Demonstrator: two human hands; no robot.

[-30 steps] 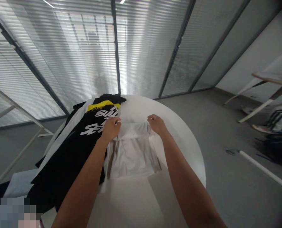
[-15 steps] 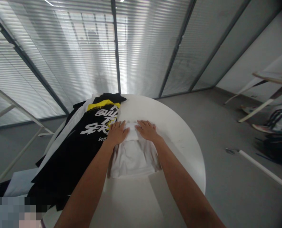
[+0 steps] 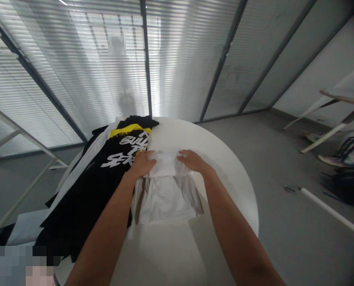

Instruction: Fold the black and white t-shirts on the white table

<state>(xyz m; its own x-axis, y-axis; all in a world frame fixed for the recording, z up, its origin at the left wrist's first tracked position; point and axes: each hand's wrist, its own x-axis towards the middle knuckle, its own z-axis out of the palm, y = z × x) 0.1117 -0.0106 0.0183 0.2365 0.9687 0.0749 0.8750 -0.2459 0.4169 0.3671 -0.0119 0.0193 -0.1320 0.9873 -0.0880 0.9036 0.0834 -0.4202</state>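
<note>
Cloth (image 3: pixel 166 198), white and folded over, is pinched by our left hand (image 3: pixel 141 164) and right hand (image 3: pixel 195 161) on the round table (image 3: pixel 233 178), beside a black printed shirt (image 3: pixel 87 198).

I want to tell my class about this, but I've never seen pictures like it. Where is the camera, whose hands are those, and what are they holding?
There's no robot here. You're seeing a person's own bare hands: the left hand and the right hand. The camera is worn on that person's head, looking forward and down, so you see roughly what they face.

In front of them is a round white table. On it lies a white cloth, with its far part folded over. Both hands are at that far part, one on each side; I can't tell how tightly the fingers hold it. To the left lies a black garment with a yellow band. Behind the table are blinds.
</note>
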